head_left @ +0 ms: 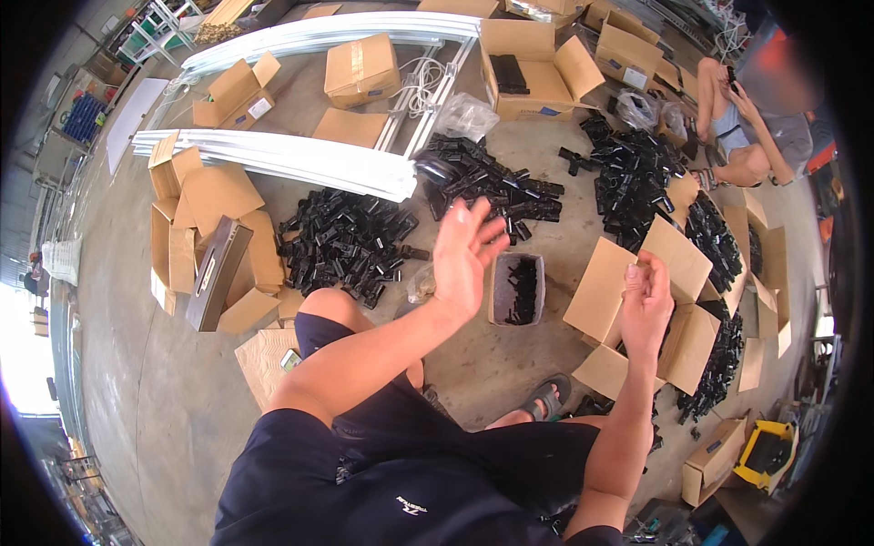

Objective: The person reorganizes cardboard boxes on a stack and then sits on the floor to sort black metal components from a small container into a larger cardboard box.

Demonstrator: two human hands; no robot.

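My left hand [466, 259] is raised with its fingers spread and nothing in it. Behind its fingertips lies a heap of black plastic parts [519, 196]. Just right of it, a grey bin [497, 300] on the floor contains small black pieces [523, 287]. My right hand [647, 305] is in front of an open cardboard box [694, 350], its fingers curled in against the thumb. Whether anything small is pinched there I cannot make out. Most of that box's inside is hidden by the hand and flaps.
More black parts [341, 241] lie left of centre, others [637, 177] at right. Long white profiles [282, 159] cross the floor beyond. Cardboard boxes [360, 68] stand around, one holding a dark flat case [218, 273]. Another person [756, 127] sits at far right. A yellow container [765, 453] is lower right.
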